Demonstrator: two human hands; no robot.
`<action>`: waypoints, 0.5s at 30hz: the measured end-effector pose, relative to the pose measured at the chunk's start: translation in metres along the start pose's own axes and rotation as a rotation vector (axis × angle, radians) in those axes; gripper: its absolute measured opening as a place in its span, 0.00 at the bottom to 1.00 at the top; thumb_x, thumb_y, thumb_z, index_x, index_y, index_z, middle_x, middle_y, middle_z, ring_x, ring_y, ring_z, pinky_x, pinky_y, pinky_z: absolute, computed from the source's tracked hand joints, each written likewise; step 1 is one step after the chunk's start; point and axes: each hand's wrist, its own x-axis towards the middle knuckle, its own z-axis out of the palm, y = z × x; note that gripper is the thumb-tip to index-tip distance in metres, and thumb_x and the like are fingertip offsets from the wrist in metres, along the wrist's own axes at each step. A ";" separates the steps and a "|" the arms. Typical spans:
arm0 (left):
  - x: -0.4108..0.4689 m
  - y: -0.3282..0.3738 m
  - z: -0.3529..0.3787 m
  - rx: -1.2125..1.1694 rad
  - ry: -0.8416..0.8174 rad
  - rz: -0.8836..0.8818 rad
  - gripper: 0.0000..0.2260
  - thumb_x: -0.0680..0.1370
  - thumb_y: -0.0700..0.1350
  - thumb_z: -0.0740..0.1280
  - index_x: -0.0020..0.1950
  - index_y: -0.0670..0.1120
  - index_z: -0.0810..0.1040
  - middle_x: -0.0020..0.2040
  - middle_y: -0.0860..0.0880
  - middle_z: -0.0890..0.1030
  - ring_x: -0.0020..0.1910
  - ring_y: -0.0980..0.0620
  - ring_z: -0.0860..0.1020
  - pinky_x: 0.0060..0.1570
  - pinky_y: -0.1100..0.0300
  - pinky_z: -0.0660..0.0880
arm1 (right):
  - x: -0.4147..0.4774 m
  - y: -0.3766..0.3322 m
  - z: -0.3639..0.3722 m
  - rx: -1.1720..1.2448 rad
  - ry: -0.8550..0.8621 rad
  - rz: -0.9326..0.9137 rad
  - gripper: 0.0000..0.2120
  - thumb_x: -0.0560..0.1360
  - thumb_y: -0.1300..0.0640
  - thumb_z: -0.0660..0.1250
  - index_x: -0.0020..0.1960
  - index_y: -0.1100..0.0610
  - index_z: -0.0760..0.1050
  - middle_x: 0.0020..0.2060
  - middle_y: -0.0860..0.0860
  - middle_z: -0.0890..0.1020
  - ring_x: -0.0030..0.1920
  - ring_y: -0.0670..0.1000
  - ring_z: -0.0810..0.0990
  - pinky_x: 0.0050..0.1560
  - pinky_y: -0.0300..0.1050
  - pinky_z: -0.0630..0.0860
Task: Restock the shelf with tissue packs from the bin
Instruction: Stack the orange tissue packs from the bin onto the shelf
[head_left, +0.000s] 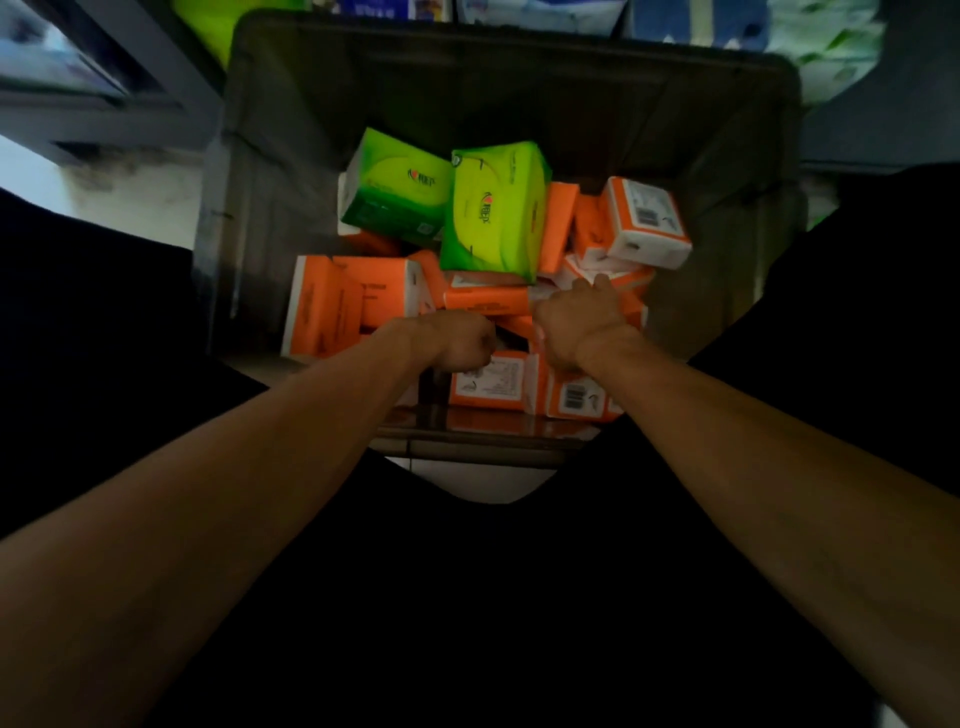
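Reaching down with both bare arms into a dark grey plastic bin (509, 93) seen from directly above, I have both hands low among the tissue packs heaped inside it. My left hand (462, 345) sits near the bin's near wall, knuckles up and fingers curled under out of sight, so I cannot tell whether it grips a pack. My right hand (576, 322) is just beside it, toward the bin's centre, with its fingers stretched forward over the orange packs; their tips are blurred and partly hidden, so I cannot tell whether they close round one. The orange packs (483, 299) fill the bin's lower half in a loose jumble. One large orange pack (332, 306) stands against the bin's left wall, two barcoded orange packs (576, 397) lie against the near wall under my wrists, and a tilted orange-and-white pack (647, 223) rests toward the right wall. Two bright green packs (493, 213) lie side by side on top of the heap, toward the bin's far wall, both tipped at an angle and touching each other. Beyond the bin's far wall a blurred row of packages (691, 21) in blue, white and green runs along the top. My dark clothing (493, 597) fills the space below the bin's near wall.
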 end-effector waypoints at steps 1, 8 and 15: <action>-0.002 0.001 0.000 -0.019 0.017 0.002 0.15 0.78 0.43 0.63 0.65 0.43 0.75 0.63 0.43 0.77 0.61 0.45 0.76 0.53 0.60 0.70 | 0.001 -0.001 -0.002 0.133 0.051 0.008 0.22 0.75 0.51 0.65 0.68 0.54 0.69 0.65 0.57 0.74 0.66 0.59 0.70 0.68 0.55 0.63; -0.014 -0.006 -0.028 -0.683 0.135 -0.173 0.23 0.74 0.46 0.69 0.68 0.49 0.68 0.59 0.45 0.78 0.54 0.45 0.78 0.48 0.50 0.79 | 0.002 -0.009 -0.023 1.262 -0.033 0.232 0.07 0.74 0.61 0.66 0.52 0.56 0.73 0.42 0.56 0.76 0.38 0.53 0.77 0.38 0.50 0.81; -0.051 -0.010 -0.059 -0.834 -0.246 -0.173 0.13 0.75 0.38 0.68 0.57 0.49 0.74 0.54 0.44 0.81 0.51 0.44 0.80 0.54 0.38 0.75 | -0.006 -0.014 -0.033 1.638 -0.140 0.227 0.06 0.71 0.66 0.59 0.38 0.57 0.70 0.31 0.54 0.70 0.32 0.51 0.73 0.31 0.49 0.80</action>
